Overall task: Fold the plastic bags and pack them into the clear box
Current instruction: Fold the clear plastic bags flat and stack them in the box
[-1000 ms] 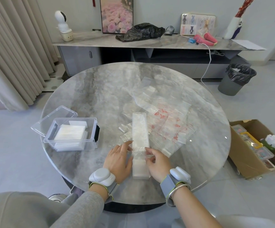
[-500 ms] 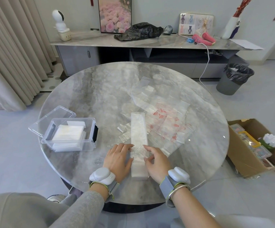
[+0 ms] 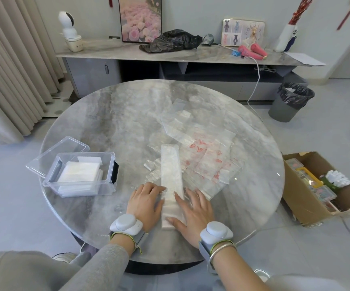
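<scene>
A long folded plastic bag (image 3: 171,169) is laid lengthwise on the round table (image 3: 107,122), its near end flattened between both hands. The left hand (image 3: 144,201) is spread flat against its left edge, and the right hand (image 3: 193,208) is pressed open-fingered on its right side. Nothing is gripped. Loose bags (image 3: 203,152) are scattered just right of it. The clear box (image 3: 81,182), partly filled with folded bags, is stood to the left.

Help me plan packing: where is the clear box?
In the head view the clear box sits open on the left side of the round table, left of the left hand and the folded bag strip.
</scene>
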Available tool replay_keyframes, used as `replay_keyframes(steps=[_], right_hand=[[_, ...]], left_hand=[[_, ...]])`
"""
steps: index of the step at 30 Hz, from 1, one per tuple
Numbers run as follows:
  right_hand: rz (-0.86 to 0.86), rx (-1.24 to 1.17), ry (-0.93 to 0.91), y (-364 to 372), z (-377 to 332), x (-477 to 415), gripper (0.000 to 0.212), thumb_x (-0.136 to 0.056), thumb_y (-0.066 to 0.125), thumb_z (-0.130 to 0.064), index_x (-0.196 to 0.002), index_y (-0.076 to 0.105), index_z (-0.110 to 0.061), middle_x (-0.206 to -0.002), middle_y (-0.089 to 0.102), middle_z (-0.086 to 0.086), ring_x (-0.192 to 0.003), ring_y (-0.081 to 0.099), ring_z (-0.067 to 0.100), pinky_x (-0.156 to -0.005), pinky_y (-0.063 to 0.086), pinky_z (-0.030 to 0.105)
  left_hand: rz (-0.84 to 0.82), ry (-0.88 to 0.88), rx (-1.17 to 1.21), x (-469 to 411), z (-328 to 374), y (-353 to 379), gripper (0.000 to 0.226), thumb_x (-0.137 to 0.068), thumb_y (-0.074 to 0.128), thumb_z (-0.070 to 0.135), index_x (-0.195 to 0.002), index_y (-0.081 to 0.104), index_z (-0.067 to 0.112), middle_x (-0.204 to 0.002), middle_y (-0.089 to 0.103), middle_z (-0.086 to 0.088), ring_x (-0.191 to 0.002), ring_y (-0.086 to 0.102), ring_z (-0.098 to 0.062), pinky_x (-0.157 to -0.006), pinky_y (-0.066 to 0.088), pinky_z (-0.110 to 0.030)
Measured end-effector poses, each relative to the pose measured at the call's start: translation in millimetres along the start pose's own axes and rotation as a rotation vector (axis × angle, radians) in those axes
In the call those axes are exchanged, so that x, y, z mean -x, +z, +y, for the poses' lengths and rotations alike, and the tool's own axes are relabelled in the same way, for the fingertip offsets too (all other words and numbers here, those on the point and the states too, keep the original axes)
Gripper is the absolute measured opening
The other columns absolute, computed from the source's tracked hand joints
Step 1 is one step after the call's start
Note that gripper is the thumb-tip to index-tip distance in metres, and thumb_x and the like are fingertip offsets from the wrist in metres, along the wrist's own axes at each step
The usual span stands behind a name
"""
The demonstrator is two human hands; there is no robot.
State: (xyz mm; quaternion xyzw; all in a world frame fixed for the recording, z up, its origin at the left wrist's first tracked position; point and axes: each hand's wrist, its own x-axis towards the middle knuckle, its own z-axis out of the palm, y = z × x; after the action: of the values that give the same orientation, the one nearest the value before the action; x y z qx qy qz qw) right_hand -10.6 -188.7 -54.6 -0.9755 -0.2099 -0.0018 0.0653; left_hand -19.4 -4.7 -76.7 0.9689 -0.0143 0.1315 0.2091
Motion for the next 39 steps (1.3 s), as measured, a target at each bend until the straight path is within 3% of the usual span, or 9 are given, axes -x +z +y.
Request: replay_keyframes(steps=[4,9,13,17,21,24,29,34,39], right_hand=[[-0.014,0.047,0.009,5.3,1.2,0.4,0.065,-0.082,0.03,-0.072,-0.129,0.057,-0.035,-0.133,0.057,0.003,-0.128,0.036,0.029,-0.092,0.05,0.039],[-0.06,0.011,-0.011,12.5,1.0,1.6,0.068,-0.083,0.032,-0.07,-0.138,0.048,-0.032,-0.14,0.051,0.007,-0.133,0.027,0.029,-0.1,0.043,0.042],[-0.075,-0.012,-0.002,13.0,0.1,-0.7,0.07,-0.083,0.034,-0.07,-0.139,0.046,-0.029,-0.14,0.051,0.008,-0.134,0.026,0.028,-0.109,0.026,0.038],[-0.099,-0.102,-0.048,1.1,-1.6,-1.4,0.081,-0.08,0.019,-0.07,-0.149,0.03,-0.028,-0.156,0.026,0.006,-0.146,0.013,0.029,-0.115,0.019,0.04],[-0.023,-0.175,-0.09,-21.6,0.2,-1.1,0.046,-0.083,0.054,-0.052,-0.118,0.063,-0.024,-0.131,0.054,0.001,-0.122,0.051,0.026,-0.091,0.051,0.038],[-0.08,-0.178,-0.214,-34.4,2.2,4.9,0.043,-0.084,0.061,-0.03,-0.126,0.057,-0.022,-0.143,0.039,-0.003,-0.131,0.037,0.02,-0.099,0.04,0.034],[-0.164,-0.089,-0.302,-36.9,-3.3,14.9,0.058,-0.077,0.059,-0.022,-0.134,0.048,-0.025,-0.144,0.036,-0.003,-0.131,0.034,0.021,-0.1,0.038,0.034],[0.027,-0.031,-0.265,-19.7,-9.2,12.7,0.054,-0.041,0.083,-0.016,-0.093,0.071,-0.026,-0.1,0.068,-0.006,-0.086,0.066,0.016,-0.059,0.055,0.025],[0.198,-0.091,-0.249,-13.9,-6.9,11.3,0.032,-0.049,0.081,-0.019,-0.08,0.075,-0.026,-0.087,0.073,-0.012,-0.084,0.067,0.011,-0.059,0.054,0.022]], left_hand=[[-0.011,-0.005,0.036,0.1,1.2,0.7,0.034,-0.083,0.071,0.024,-0.117,0.066,0.025,-0.107,0.057,0.004,-0.092,0.06,-0.022,-0.069,0.053,-0.033],[0.006,-0.031,0.119,1.4,6.1,-9.3,0.037,-0.09,0.061,0.031,-0.126,0.055,0.027,-0.127,0.047,0.008,-0.1,0.059,-0.015,-0.058,0.054,-0.033],[-0.034,0.119,0.06,4.9,3.5,-13.5,0.034,-0.088,0.046,0.044,-0.112,0.062,0.027,-0.119,0.054,0.011,-0.101,0.055,-0.012,-0.068,0.053,-0.027],[-0.038,0.163,-0.004,5.9,0.8,-10.7,0.032,-0.083,0.046,0.039,-0.104,0.065,0.025,-0.11,0.059,0.011,-0.096,0.055,-0.015,-0.074,0.054,-0.032],[-0.059,0.159,-0.016,3.8,0.6,-11.6,0.034,-0.082,0.045,0.038,-0.106,0.065,0.024,-0.111,0.06,0.01,-0.096,0.056,-0.017,-0.074,0.053,-0.033],[-0.073,0.152,-0.005,3.2,0.8,-12.0,0.036,-0.081,0.045,0.038,-0.107,0.065,0.024,-0.111,0.06,0.009,-0.096,0.057,-0.019,-0.074,0.053,-0.034],[-0.086,0.136,0.004,2.2,1.9,-13.6,0.038,-0.081,0.044,0.038,-0.107,0.066,0.022,-0.111,0.061,0.008,-0.097,0.057,-0.019,-0.076,0.054,-0.034],[-0.061,0.088,0.093,3.5,4.1,-15.6,0.039,-0.082,0.041,0.038,-0.106,0.068,0.022,-0.109,0.063,0.01,-0.095,0.056,-0.019,-0.076,0.053,-0.032],[-0.109,0.066,0.113,2.9,2.7,-20.3,0.048,-0.077,0.034,0.021,-0.113,0.066,0.024,-0.114,0.063,0.011,-0.099,0.055,-0.021,-0.078,0.053,-0.036]])
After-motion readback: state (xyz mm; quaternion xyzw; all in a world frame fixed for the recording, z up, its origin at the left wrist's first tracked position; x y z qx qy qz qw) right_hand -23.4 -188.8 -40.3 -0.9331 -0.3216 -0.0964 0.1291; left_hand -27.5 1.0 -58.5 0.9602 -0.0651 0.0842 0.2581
